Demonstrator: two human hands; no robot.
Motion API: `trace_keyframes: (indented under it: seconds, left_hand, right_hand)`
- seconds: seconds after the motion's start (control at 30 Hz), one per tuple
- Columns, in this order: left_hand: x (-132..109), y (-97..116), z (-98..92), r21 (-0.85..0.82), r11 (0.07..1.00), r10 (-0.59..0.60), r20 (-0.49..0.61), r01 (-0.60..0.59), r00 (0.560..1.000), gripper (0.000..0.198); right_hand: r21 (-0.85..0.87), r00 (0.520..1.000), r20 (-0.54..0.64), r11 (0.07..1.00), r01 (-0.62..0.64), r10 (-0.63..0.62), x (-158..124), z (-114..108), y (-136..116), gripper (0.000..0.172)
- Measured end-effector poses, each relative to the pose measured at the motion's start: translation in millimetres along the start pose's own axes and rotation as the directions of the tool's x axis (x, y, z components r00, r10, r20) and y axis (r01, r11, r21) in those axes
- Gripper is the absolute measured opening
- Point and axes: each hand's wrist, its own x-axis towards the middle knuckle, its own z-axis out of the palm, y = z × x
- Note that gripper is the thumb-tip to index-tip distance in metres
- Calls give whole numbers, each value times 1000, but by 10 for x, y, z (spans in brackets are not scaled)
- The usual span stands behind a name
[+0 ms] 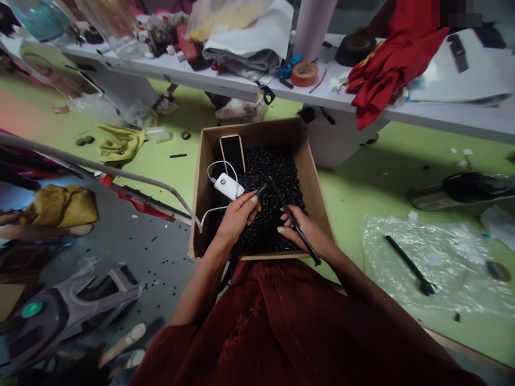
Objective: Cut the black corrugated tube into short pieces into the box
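Working above the near half of the cardboard box [315, 187], landmark for all places here. Pinching a ribbed black piece [262, 190] in left hand [236, 215], over box middle, thumb and forefinger closed on it, other fingers curled beneath. Can't tell full length — partly hidden by the hand. Grasping a long thin black strip [296, 225] in right hand [308, 230], over the box's near right part, fingers bent round the strip's middle, far tip angled toward box middle, other end down by the near rim. Far tip close to the ribbed black piece; can't tell if touching.

Below, across most of the box floor: loose heap of small black pieces [273, 161]. In the box's far left part: phone [232, 153]. Just nearer, right by left hand: white device [228, 185]; also white cable [219, 207] leading to the box's left wall. Well right of the box: clear plastic sheet [450, 268] with a spare black strip [405, 261] on top.

To do well, by judgement: steady the ribbed black piece firmly, guide the strip with lighter fingers, keep both tips in plain sight. Stay over the box to catch drops. Keep left wrist clear of the cable — likely to snag.
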Motion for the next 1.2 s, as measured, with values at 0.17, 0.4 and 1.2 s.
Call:
trace_keyframes:
  seconds: [0.17, 0.4, 1.2]
  left_hand:
    - [-42, -22, 12, -19, 1000, -3, 3, 3, 1000, 36]
    - [-48, -38, 2, 43, 998, -41, -5, 41, 999, 38]
    - [-21, -85, -78, 395, 918, -7, 102, -34, 995, 19]
  right_hand:
    - [-58, 999, 19, 998, 36, -35, 15, 70, -84, 50]
    - [-77, 997, 53, 996, 55, -51, 82, 114, -96, 52]
    - [-155, 996, 91, 987, 30, -16, 101, 72, -65, 23]
